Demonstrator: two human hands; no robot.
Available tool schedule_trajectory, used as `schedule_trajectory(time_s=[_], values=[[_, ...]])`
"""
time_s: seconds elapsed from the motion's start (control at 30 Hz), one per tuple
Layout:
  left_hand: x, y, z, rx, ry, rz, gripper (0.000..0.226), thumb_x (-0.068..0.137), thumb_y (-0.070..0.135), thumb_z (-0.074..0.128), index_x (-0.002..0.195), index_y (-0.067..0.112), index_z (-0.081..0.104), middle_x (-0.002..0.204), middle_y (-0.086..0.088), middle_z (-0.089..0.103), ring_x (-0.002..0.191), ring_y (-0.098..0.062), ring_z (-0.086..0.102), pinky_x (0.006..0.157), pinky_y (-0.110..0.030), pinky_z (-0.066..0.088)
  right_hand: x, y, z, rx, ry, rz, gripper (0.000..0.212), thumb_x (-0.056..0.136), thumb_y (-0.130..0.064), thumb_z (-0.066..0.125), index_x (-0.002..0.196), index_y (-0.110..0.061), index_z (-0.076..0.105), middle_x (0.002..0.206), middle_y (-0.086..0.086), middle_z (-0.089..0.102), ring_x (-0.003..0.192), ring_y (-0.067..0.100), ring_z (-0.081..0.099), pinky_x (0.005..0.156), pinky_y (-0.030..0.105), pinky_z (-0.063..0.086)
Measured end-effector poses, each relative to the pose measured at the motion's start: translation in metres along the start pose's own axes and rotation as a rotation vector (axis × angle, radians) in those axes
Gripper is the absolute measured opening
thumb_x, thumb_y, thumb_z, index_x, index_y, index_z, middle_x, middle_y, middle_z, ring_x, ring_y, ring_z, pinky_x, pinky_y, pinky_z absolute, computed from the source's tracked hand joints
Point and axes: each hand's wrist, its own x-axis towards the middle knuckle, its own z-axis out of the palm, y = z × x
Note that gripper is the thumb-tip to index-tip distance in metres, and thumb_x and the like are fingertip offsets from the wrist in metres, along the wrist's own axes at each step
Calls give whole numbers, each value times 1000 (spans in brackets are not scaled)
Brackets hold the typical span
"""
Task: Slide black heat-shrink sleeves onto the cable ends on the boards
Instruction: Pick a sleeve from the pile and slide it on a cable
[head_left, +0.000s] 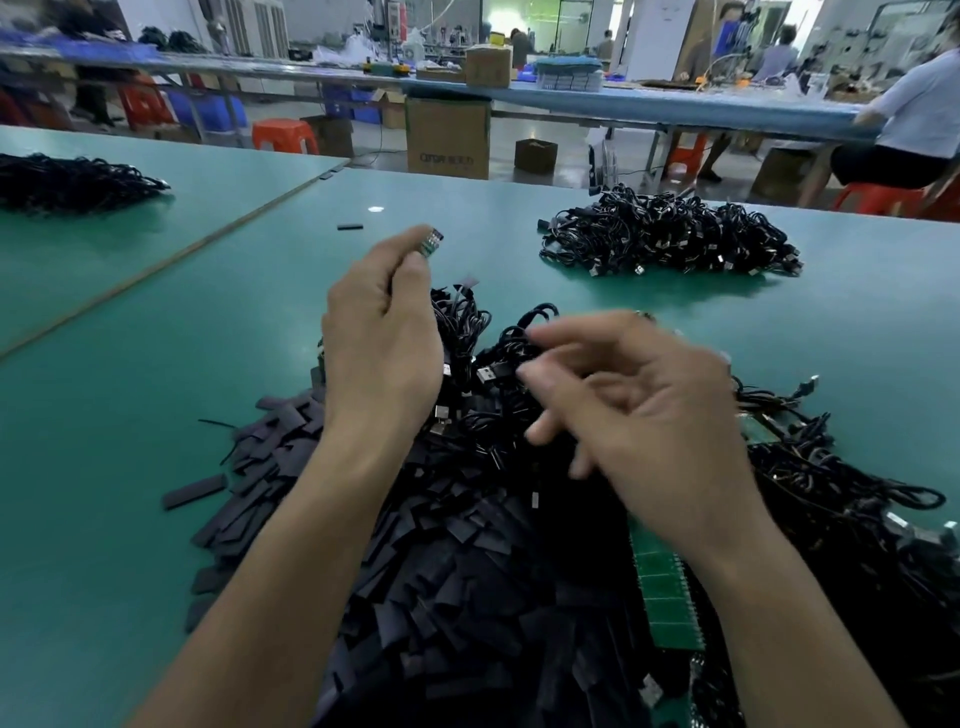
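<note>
A small green circuit board (431, 242) is gripped by the left hand (382, 343), the right hand (634, 410) held open over flimsy, light black heat-shrink sleeves (415, 545), probably best pinched endwise.

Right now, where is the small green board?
In the head view, left of centre: the small green board is pinched in the left hand, raised above the cable heap, right of a loose sleeve.
</note>
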Motion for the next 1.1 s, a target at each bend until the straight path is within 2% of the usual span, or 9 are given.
schedule_trajectory(time_s=[0.07, 0.1, 0.17, 0.23, 0.33, 0.53, 0.83, 0.97, 1.1], values=[[-1, 1, 2, 51, -46, 0, 36, 102, 23, 45, 133, 24, 62, 112, -4, 73, 107, -31, 65, 93, -46, 53, -1, 7, 7, -146, -163, 79, 19, 90, -10, 72, 101, -25, 76, 80, -11, 74, 68, 7, 72, 55, 17, 53], [-2, 0, 3, 55, -60, 0, 35, 103, 20, 47, 136, 23, 60, 117, -7, 71, 112, -28, 64, 97, -45, 52, -2, 12, 11, -271, -230, 109, 19, 90, -12, 72, 102, -26, 76, 82, -14, 73, 74, 3, 70, 64, 15, 53], [-3, -1, 4, 38, -82, 8, 33, 102, 19, 55, 134, 23, 60, 97, 8, 70, 86, 2, 66, 76, -18, 53, -5, 21, 19, -481, -307, 164, 21, 94, -16, 68, 110, -28, 74, 96, -14, 73, 88, 0, 68, 81, 22, 56], [-2, -2, 5, 35, -84, 14, 21, 99, 22, 62, 119, 27, 61, 82, 11, 68, 69, 9, 61, 64, -9, 45, -9, 26, 27, -609, -328, 161, 27, 97, -19, 62, 121, -30, 68, 111, -12, 70, 101, 9, 66, 89, 34, 56], [-4, -2, 4, -27, -68, 28, 7, 96, 23, 65, 97, 28, 60, 78, 9, 73, 66, 6, 64, 64, -13, 49, -17, 30, 39, -806, -422, 43, 37, 99, -21, 57, 135, -34, 58, 123, -11, 60, 115, 15, 54, 89, 32, 52], [-4, -2, 2, -104, -33, 72, 11, 96, 22, 67, 94, 33, 69, 71, 17, 71, 65, 3, 63, 62, -15, 49, -20, 44, 55, -993, -569, 135, 58, 93, -8, 65, 142, -33, 49, 132, -3, 43, 122, 23, 36, 91, 32, 36], [-3, -6, 5, -121, -41, 66, 16, 91, 18, 73, 91, 34, 71, 67, 24, 68, 56, 2, 52, 56, -11, 42, -20, 35, 53, -945, -395, 163, 22, 96, -14, 58, 115, -26, 59, 110, -6, 55, 107, 18, 50, 71, 31, 49], [-5, -6, 6, -112, -64, 61, 15, 91, 18, 73, 91, 33, 71, 66, 24, 66, 55, 2, 50, 56, -13, 43, -21, 31, 59, -999, -495, 267, 22, 102, -34, 49, 122, -29, 56, 119, -2, 53, 119, 24, 39, 89, 36, 39], [-4, -5, 5, -120, -64, 57, 16, 91, 17, 73, 90, 33, 71, 66, 24, 66, 57, 2, 52, 58, -12, 45, -20, 31, 63, -1071, -573, 331, 28, 102, -31, 48, 131, -27, 48, 127, 4, 50, 128, 27, 34, 105, 41, 33]])
